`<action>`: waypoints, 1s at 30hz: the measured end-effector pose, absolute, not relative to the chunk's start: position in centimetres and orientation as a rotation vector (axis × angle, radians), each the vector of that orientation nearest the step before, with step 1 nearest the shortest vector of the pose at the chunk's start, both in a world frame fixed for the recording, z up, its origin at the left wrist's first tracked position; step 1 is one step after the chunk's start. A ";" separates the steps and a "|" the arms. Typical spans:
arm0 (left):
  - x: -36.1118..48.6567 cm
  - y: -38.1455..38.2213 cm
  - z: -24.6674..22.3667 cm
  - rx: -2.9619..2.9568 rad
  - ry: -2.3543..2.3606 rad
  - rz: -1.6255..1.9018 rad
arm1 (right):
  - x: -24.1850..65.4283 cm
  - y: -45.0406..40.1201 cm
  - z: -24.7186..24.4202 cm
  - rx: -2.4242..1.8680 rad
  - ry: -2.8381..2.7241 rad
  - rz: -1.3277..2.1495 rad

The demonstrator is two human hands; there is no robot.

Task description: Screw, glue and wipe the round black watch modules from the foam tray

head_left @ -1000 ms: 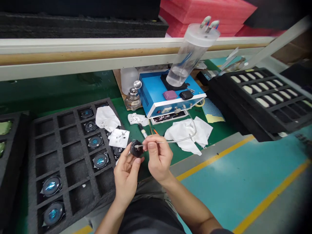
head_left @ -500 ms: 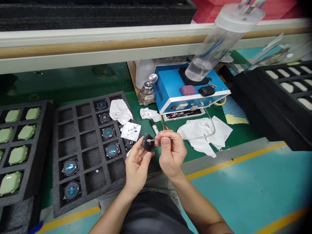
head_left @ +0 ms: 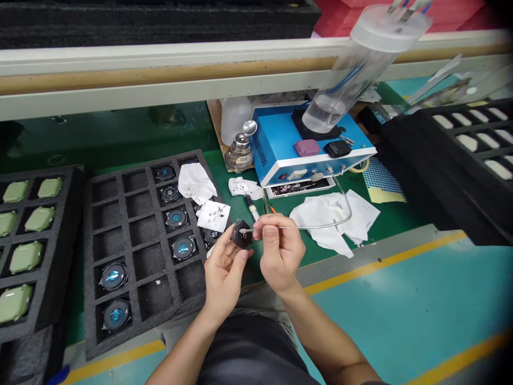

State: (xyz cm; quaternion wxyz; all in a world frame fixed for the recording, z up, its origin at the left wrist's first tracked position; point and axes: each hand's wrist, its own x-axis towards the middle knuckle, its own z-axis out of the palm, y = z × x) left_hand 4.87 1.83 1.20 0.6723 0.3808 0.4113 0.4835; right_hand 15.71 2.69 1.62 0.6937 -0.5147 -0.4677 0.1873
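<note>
My left hand (head_left: 224,275) is closed on a round black watch body (head_left: 242,235), held tilted by its edge. In my right hand (head_left: 282,251) a thin clear tube (head_left: 320,226) is pinched, its tip at the watch's face; whether it touches I cannot tell. That tube curves back to the front of a blue box machine (head_left: 276,136). Just left of the hands lies a black foam tray (head_left: 132,321) with several round watches (head_left: 184,247) in its pockets. A white paper with dark bits (head_left: 214,215) and a crumpled wipe (head_left: 196,183) rest on it.
A clear cylinder (head_left: 324,109) with liquid stands on the machine, beside a glass bottle (head_left: 239,156). White cloths (head_left: 320,214) and a pen-like tool (head_left: 252,207) lie on the green bench. Foam trays with green cases (head_left: 26,258) and pale pieces (head_left: 467,143) flank the sides.
The whole view has shifted slightly, with things sitting a little further left. Both hands keep the same hold on the watch body and tube.
</note>
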 end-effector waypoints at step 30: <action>4.8 2.2 1.1 0.897 0.944 1.119 | 15.9 3.0 1.2 -1.146 -1.042 0.463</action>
